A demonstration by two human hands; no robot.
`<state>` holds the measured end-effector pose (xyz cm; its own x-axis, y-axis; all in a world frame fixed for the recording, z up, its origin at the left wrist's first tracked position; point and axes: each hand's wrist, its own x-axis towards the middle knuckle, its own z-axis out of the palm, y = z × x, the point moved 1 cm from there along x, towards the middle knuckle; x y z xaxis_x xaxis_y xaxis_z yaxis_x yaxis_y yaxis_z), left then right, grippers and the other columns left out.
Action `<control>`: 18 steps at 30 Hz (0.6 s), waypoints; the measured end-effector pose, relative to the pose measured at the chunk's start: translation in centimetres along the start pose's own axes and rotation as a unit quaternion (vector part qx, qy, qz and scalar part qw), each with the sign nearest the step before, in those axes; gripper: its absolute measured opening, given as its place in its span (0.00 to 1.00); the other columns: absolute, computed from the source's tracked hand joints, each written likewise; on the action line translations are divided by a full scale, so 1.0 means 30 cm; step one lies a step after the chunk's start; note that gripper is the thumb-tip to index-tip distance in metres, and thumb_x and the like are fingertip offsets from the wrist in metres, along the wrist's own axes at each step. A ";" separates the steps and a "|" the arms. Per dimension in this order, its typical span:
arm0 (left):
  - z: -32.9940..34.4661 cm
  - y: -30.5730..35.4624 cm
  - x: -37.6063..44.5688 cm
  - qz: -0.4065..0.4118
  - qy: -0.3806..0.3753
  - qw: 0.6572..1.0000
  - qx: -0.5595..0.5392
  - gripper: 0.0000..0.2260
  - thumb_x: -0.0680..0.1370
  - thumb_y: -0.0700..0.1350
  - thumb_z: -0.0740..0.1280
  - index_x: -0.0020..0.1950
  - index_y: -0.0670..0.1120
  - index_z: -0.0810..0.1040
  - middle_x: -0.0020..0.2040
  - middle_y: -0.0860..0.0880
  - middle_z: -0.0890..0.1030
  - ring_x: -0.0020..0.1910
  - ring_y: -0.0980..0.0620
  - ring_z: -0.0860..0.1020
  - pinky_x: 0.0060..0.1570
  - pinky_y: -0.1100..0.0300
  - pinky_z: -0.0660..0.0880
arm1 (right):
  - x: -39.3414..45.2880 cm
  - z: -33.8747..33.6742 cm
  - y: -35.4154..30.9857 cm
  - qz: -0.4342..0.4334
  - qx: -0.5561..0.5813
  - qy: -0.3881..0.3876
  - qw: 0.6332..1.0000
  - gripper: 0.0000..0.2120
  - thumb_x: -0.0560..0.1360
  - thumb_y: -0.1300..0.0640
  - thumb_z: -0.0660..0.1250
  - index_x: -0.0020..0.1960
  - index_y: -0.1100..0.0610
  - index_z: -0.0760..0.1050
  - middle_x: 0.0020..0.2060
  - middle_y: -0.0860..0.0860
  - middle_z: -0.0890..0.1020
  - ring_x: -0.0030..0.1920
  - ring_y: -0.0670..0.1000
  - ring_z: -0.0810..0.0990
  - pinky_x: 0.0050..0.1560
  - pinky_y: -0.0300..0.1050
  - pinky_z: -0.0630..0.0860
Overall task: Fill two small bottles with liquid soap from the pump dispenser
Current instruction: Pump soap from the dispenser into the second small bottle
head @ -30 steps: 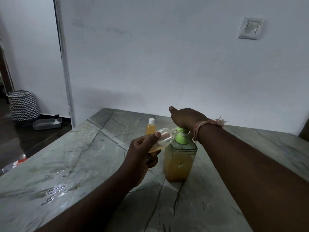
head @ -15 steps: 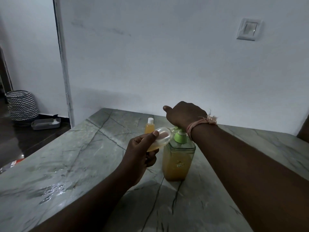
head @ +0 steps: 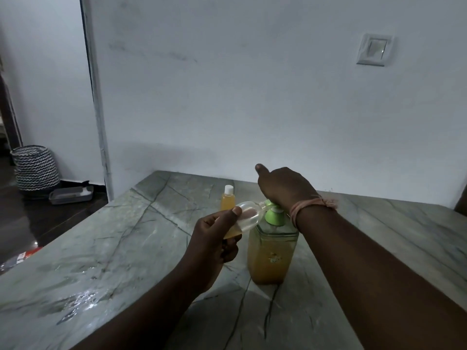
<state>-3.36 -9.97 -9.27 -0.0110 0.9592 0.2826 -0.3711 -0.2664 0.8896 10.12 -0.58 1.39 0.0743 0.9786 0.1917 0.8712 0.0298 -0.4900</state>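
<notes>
Marble-veined grey bench (head: 106,251) fills the lower frame, its far edge meeting a white wall (head: 227,97) and its left edge dropping to dark floor with a zigzag basket (head: 35,168) at left; bare stone lies open at lower left. At centre stands the pump dispenser (head: 271,253), amber-filled. The right hand (head: 285,188) presses its green pump, fingers hidden. The left hand (head: 214,238) pinches a tilted clear bottle (head: 249,215) at the spout. Behind, a capped filled bottle (head: 228,201) stands.

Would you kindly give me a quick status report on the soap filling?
Left hand grips tilted small bottle, mouth at pump spout. Right hand presses pump dispenser. Capped bottle stands behind, filled. Nothing in the way.
</notes>
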 end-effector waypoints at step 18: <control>0.006 0.010 -0.006 0.005 0.001 1.000 0.006 0.11 0.75 0.54 0.71 0.45 0.48 0.87 0.29 0.49 0.71 0.25 0.56 0.64 0.24 0.63 0.59 | 0.000 -0.003 -0.014 -0.022 -0.048 -0.052 0.997 0.27 0.78 0.38 0.53 0.60 0.57 0.77 0.62 0.57 0.78 0.61 0.59 0.76 0.58 0.48 0.71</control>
<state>-3.32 -10.24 -8.97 -0.0159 0.9564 0.2917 -0.3601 -0.2776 0.8907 9.80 -0.62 1.68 -0.0110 0.9929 0.1188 0.9150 0.0579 -0.3994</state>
